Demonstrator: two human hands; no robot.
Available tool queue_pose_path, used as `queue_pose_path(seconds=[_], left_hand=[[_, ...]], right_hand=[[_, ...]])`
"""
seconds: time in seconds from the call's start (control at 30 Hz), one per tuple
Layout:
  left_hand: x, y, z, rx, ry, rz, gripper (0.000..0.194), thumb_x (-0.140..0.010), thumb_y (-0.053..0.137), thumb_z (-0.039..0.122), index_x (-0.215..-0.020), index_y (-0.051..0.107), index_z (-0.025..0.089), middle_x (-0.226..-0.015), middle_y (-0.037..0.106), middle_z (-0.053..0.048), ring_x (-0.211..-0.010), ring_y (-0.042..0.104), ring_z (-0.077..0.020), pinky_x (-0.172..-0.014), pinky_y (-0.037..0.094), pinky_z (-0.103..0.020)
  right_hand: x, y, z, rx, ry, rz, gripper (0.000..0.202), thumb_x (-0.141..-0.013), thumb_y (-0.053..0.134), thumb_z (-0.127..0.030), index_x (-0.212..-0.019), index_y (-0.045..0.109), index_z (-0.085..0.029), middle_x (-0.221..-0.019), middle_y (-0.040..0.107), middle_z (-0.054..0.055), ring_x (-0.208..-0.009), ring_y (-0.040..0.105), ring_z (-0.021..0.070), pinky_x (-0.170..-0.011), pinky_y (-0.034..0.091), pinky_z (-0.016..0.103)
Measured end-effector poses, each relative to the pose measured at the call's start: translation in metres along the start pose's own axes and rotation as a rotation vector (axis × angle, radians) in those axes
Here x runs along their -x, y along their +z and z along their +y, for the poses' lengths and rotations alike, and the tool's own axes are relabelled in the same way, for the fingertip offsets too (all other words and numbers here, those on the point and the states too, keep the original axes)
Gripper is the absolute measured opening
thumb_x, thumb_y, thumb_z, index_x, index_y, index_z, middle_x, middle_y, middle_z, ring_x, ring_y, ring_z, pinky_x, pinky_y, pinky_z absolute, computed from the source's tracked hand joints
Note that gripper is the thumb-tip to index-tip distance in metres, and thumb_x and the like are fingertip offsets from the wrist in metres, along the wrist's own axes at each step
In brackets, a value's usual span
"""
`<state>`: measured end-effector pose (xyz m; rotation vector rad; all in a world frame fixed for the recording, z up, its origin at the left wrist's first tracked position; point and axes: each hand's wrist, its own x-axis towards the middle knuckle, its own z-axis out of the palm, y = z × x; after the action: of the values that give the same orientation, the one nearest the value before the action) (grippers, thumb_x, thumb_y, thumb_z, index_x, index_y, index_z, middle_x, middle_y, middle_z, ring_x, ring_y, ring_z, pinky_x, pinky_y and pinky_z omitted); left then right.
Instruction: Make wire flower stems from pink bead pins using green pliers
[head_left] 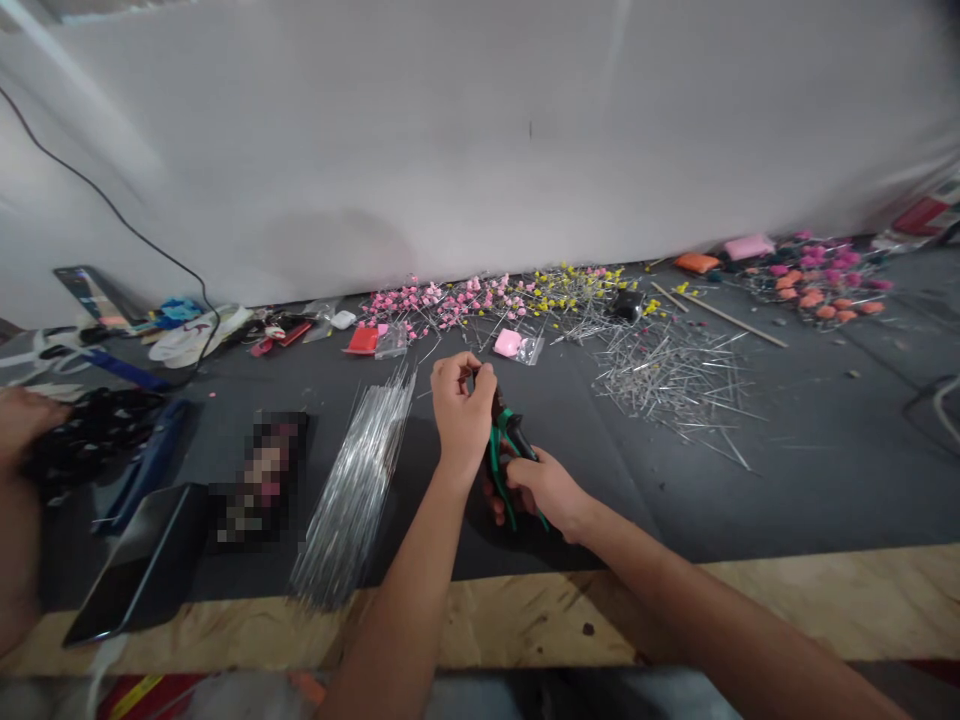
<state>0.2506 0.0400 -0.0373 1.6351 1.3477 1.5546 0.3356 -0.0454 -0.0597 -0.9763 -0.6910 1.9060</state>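
Pliers with green and black handles [513, 430] are gripped in my right hand [546, 490], its fingers wrapped round the handles. My left hand [463, 408] is closed in a pinch right at the jaws of the pliers; what its fingertips hold is hidden or too thin to make out. Just left of my left hand lies a long bundle of straight silvery wires [354, 490]. Beyond my hands, a pink packet [508, 344] rests on the dark table covering [570, 420]. A loose heap of short cut wires [667, 370] is spread to the right.
Pink-tipped wires [442, 300], yellow-tipped wires [574, 290] and orange and magenta ones [825, 280] lie along the wall. A red packet [363, 341], a phone [135, 565] and a wooden stick [735, 318] lie about. Another person's hand [26, 425] is at the far left.
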Motion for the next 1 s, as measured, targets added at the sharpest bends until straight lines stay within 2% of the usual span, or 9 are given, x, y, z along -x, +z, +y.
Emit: queue_pose_path(seconds=[0.13, 0.33, 0.57, 0.8, 1.0], left_hand=[[-0.002, 0.002, 0.007, -0.053, 0.02, 0.013, 0.006, -0.075, 0.055, 0.023, -0.073, 0.052, 0.02, -0.077, 0.047, 0.0, -0.072, 0.046, -0.0121, -0.068, 0.036, -0.025], [-0.001, 0.008, 0.012, -0.045, -0.03, 0.024, 0.006, -0.072, 0.054, 0.016, -0.072, 0.049, 0.02, -0.073, 0.045, 0.002, -0.065, 0.044, -0.0105, -0.063, 0.036, -0.024], [-0.002, 0.009, 0.015, -0.056, -0.042, 0.014, 0.01, -0.077, 0.052, 0.026, -0.071, 0.049, 0.019, -0.071, 0.046, 0.001, -0.067, 0.045, -0.0111, -0.065, 0.036, -0.025], [-0.003, 0.012, 0.019, -0.199, -0.066, 0.009, 0.005, -0.073, 0.052, 0.022, -0.07, 0.049, 0.019, -0.07, 0.048, 0.002, -0.064, 0.046, -0.0102, -0.063, 0.038, -0.024], [-0.002, 0.012, 0.017, -0.264, -0.028, -0.022, 0.005, -0.071, 0.054, 0.022, -0.073, 0.054, 0.019, -0.073, 0.054, 0.0, -0.067, 0.051, -0.0114, -0.065, 0.04, -0.025]], right_hand=[[0.0, -0.001, 0.001, 0.0, -0.009, -0.002, 0.008, -0.056, 0.044, -0.014, -0.063, 0.047, -0.017, -0.057, 0.057, 0.001, -0.045, 0.049, 0.0127, -0.044, 0.044, 0.028], [-0.002, -0.002, 0.005, -0.026, -0.032, -0.011, 0.01, -0.057, 0.044, -0.013, -0.064, 0.049, -0.016, -0.062, 0.059, 0.003, -0.045, 0.049, 0.0123, -0.046, 0.045, 0.03], [-0.004, -0.003, 0.006, -0.044, -0.025, 0.011, 0.008, -0.057, 0.045, -0.014, -0.064, 0.049, -0.016, -0.063, 0.059, 0.003, -0.046, 0.051, 0.0129, -0.045, 0.045, 0.03], [-0.003, -0.001, 0.003, -0.042, -0.019, 0.028, 0.01, -0.056, 0.044, -0.014, -0.063, 0.051, -0.015, -0.058, 0.058, 0.003, -0.044, 0.048, 0.0122, -0.045, 0.043, 0.029], [-0.003, -0.001, 0.002, -0.061, -0.029, 0.028, 0.01, -0.056, 0.044, -0.014, -0.062, 0.052, -0.015, -0.06, 0.059, 0.004, -0.046, 0.049, 0.0121, -0.045, 0.042, 0.027]])
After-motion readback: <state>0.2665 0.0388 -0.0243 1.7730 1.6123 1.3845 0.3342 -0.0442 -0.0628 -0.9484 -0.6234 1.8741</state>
